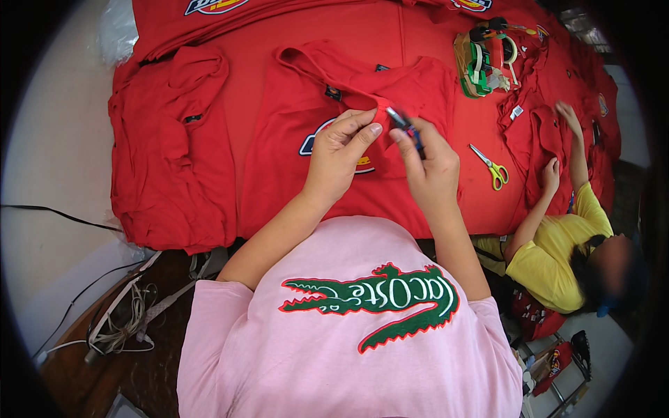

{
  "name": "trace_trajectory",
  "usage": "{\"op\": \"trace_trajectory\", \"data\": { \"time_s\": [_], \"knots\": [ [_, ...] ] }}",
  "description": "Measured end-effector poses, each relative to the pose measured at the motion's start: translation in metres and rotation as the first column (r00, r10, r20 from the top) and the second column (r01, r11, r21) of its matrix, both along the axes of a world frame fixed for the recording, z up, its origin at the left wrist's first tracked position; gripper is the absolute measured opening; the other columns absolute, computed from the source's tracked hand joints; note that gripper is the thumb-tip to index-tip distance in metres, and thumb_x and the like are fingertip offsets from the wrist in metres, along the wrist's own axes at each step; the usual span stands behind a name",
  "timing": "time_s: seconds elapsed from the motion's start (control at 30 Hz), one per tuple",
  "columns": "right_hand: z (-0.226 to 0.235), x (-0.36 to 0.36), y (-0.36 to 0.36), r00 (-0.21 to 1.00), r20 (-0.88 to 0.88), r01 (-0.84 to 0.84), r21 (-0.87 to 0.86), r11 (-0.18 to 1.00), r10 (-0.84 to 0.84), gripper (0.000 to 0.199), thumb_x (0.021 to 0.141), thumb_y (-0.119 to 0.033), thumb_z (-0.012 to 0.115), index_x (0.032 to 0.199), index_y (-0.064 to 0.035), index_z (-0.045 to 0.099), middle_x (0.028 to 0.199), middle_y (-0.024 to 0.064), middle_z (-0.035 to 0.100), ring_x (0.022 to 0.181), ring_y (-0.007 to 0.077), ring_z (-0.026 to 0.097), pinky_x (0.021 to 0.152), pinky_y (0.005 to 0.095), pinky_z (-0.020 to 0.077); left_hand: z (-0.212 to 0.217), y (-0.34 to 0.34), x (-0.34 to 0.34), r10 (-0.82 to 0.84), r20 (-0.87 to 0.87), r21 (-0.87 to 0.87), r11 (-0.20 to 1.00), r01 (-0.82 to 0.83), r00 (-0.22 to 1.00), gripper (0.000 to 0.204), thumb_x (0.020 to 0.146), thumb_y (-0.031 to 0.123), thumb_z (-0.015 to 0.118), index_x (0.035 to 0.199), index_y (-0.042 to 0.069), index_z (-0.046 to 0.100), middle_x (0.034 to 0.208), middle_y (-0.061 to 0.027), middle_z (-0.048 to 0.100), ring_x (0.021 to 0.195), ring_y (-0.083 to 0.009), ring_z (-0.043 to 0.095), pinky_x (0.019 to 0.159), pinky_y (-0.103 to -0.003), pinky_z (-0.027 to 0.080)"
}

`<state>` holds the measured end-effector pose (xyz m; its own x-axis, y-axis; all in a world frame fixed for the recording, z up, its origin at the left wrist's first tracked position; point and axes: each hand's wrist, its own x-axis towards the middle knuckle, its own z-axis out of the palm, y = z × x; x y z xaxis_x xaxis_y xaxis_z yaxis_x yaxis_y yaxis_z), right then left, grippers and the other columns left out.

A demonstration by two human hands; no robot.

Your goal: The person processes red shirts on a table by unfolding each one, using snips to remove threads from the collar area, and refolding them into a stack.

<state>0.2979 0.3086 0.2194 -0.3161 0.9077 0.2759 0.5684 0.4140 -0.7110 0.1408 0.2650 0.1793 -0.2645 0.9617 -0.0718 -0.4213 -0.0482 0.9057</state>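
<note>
A red sleeveless shirt with a printed front lies spread before me on the red-covered table. My left hand pinches the edge of its neckline between thumb and fingers and lifts it a little. Close to the right of it, my right hand is closed around small thread snips with a dark blue body. Their metal tip points at the pinched edge and is smeared by motion, so whether it touches the cloth cannot be made out.
Yellow-handled scissors lie to the right. Beyond them stands a green basket with tape and tools. A heap of red shirts is on the left. A co-worker in a yellow top handles red garments at the right. Cables hang lower left.
</note>
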Motion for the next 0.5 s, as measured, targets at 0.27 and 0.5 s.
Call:
{"op": "trace_trajectory", "data": {
  "time_s": [0.27,0.5],
  "knots": [
    [0.011,0.005,0.009,0.995,-0.094,-0.048,-0.130,0.990,0.036,0.023,0.096,-0.022,0.074,0.106,-0.0021,0.070,0.070,0.0073,0.060,0.060,0.0149,0.055,0.055,0.0300,0.0436,0.000,0.000,0.000,0.009,0.012,-0.003,1.000,-0.009,1.000,0.027,0.097,0.002,0.068,0.123,-0.004,0.069,0.102,-0.0003,0.063,0.092,-0.0045,0.057,0.082,-0.020,0.046],
    [0.007,0.002,0.005,0.991,-0.113,-0.083,-0.121,0.989,0.070,0.020,0.094,-0.020,0.075,0.100,-0.0014,0.072,0.066,0.0074,0.059,0.055,0.0149,0.053,0.052,0.0301,0.0417,-0.002,0.002,0.000,0.007,-0.005,0.016,1.000,-0.007,1.000,0.027,0.097,0.004,0.070,0.122,-0.005,0.070,0.103,-0.0003,0.063,0.093,-0.0050,0.056,0.081,-0.020,0.045]
  ]
}}
